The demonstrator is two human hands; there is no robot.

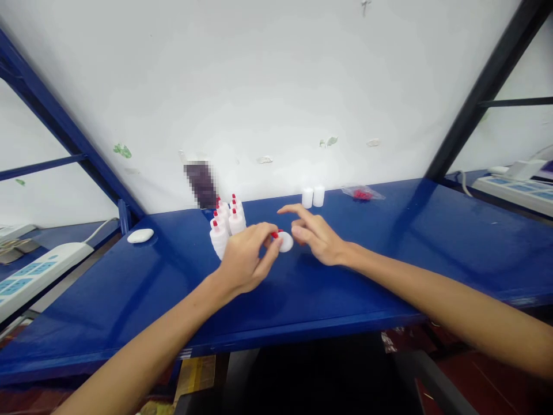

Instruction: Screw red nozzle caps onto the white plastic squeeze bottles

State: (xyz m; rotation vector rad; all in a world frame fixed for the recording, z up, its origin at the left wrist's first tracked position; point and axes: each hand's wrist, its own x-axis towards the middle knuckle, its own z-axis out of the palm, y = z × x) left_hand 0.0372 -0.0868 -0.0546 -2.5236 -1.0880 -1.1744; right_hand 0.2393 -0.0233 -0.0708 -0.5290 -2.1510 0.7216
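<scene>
Fingers of the left hand (246, 256) are pinching a small red plastic tip (276, 234) between thumb and forefinger, pressing it against a round white plastic cap (286, 242) that is sitting just past those fingertips. Whether the cap is resting on the glossy blue metal shelf (389, 253) or being lifted slightly off it, I cannot tell from here.

Just beyond the cap, the right hand (315, 233) is hovering with its fingers loosely spread and holding nothing; its curled middle fingers are lying just beside the cap, and the forefinger is pointing across above the left fingertips.

Behind the left knuckles, a cluster of small white squeeze bottles with red nozzles (227, 222) is standing upright, touching one another. Farther back from the right forefinger, two short white plastic cylinders (313, 196) are standing side by side near the white wall. Beyond the right wrist, a clear plastic bag of red pieces (362, 193) is lying well apart. Well away from the left fingers, a white oval pebble-like object (140, 235) is resting near a blue upright.
</scene>
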